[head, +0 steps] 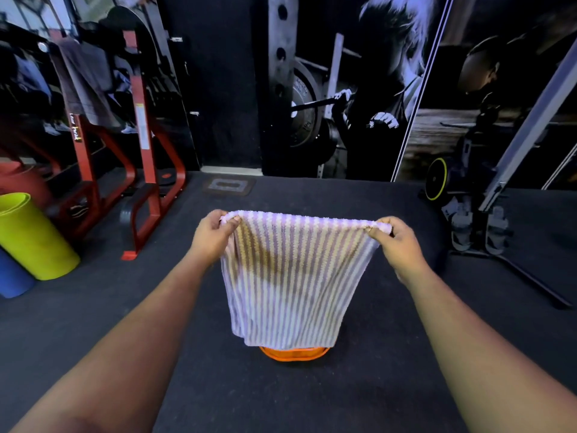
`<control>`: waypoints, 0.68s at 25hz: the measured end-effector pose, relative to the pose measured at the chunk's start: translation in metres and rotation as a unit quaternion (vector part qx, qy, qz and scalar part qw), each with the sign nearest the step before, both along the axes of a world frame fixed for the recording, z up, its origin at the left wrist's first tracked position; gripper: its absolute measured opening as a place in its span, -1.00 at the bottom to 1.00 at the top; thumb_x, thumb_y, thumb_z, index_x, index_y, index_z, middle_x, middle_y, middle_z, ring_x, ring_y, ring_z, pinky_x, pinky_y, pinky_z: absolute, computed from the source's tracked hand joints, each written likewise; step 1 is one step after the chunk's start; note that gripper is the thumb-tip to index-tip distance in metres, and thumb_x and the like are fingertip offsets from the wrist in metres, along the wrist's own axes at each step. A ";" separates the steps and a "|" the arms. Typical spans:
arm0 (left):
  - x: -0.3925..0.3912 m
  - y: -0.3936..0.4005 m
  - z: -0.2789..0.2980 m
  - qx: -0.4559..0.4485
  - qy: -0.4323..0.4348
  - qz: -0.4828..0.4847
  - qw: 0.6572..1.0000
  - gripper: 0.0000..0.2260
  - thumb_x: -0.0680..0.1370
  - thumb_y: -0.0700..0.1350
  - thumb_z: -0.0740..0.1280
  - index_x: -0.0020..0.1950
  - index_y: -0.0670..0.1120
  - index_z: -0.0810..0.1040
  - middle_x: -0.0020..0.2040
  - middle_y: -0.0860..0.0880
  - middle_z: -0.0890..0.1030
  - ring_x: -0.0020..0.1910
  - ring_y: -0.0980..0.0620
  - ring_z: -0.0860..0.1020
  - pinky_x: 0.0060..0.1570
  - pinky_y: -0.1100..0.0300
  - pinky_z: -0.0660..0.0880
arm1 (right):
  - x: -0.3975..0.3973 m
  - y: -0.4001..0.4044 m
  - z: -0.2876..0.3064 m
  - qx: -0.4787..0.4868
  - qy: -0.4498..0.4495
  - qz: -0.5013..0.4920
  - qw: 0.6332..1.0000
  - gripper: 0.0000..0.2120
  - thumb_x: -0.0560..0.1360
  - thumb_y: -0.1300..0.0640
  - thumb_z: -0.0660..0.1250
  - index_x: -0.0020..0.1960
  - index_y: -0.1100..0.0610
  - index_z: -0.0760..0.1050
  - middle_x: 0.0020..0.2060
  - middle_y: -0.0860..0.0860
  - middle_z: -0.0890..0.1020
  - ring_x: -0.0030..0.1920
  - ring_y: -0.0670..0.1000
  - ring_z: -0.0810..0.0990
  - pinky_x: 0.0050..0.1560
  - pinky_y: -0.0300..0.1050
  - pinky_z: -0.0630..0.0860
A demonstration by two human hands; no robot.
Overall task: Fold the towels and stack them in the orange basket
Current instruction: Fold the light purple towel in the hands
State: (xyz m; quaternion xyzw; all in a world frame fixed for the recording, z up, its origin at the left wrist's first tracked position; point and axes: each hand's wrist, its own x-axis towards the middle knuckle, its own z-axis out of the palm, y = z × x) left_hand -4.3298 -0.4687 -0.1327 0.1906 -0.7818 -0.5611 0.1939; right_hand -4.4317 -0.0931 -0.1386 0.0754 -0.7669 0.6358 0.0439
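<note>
The striped towel (288,276) hangs upright, its top corners pinched by the left hand (212,234) and right hand (395,242), directly over the orange basket (293,354) beneath its hem.

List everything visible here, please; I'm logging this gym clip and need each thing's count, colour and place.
striped towel: one, white and lilac stripes, held up at centre, hanging over the basket
orange basket: one, orange, on the floor, mostly hidden behind the towel's lower edge
grey towel: one, grey, draped over the rack at upper left
red rack: one, red, left side
rolled mats: one yellow-green, one blue, far left on the floor
floor: dark matting
wall poster: one, black and white, back wall
left hand: pinches the towel's upper left corner with its fingers
right hand: pinches the upper right corner
</note>
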 end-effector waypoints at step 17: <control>0.021 0.037 0.007 0.305 0.071 -0.041 0.949 -0.87 0.62 -0.27 0.29 -0.04 -0.17 0.64 -0.19 -0.06 0.73 -0.19 0.01 0.69 -0.20 0.17 0.58 | 0.017 -0.014 0.023 -0.099 -0.189 0.070 0.974 -0.88 0.52 0.28 0.42 0.06 0.21 0.62 -0.08 0.18 0.73 -0.13 0.12 0.74 -0.15 -0.01 0.67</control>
